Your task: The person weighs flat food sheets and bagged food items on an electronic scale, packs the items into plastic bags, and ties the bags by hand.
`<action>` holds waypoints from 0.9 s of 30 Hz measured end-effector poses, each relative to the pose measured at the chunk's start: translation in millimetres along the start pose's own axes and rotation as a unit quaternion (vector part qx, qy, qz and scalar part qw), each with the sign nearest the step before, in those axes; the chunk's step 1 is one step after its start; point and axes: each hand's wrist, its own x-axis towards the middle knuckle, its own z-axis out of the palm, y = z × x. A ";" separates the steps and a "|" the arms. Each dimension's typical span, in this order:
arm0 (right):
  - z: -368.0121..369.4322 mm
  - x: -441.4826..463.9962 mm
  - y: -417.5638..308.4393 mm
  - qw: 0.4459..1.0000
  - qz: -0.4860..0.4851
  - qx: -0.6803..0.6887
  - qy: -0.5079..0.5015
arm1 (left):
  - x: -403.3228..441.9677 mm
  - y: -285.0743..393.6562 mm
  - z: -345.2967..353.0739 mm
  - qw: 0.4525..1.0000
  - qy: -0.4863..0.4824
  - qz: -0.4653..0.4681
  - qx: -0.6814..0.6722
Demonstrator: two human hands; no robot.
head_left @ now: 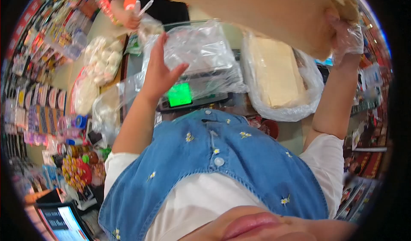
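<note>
My right hand (347, 37), in a clear plastic glove, is raised at the upper right and grips one end of a large, floppy, pale yellow tofu sheet (265, 12). The sheet stretches across the top of the view. My bare left hand (163, 69) is open, thumb apart from the fingers, above the left side of a scale. A clear plastic bag (201, 48) covers the scale's pan. Its display (180, 94) glows green. Right of the scale, a stack of tofu sheets (274, 72) lies in a plastic-lined tray (314, 99).
White rounded food pieces (102, 61) sit in plastic at the left. Across the counter, another person's hand (128, 19) holds an orange-and-white item (131, 0). Packed shelves (43, 95) line the left side; a lit screen (64, 221) stands at lower left.
</note>
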 end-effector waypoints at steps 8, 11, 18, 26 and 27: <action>120.8 5.6 147.0 0.901 0.366 0.207 -0.103 | -15.3 -37.2 -40.8 0.867 0.153 -0.276 -0.386; 159.5 -13.1 210.0 0.849 0.511 0.110 -0.073 | -44.8 -70.2 -43.5 0.875 0.061 -0.432 -0.208; 159.2 -51.9 263.6 0.800 0.567 0.148 -0.130 | -79.9 -135.5 -12.3 0.886 0.076 -0.412 -0.199; -2.7 -107.7 245.5 0.788 0.115 -0.583 -0.162 | -67.8 -123.5 -20.4 0.940 0.061 -0.296 0.159; -21.0 -132.2 241.5 0.754 0.208 -0.602 -0.162 | -70.1 -121.8 -24.4 0.938 0.051 -0.305 0.158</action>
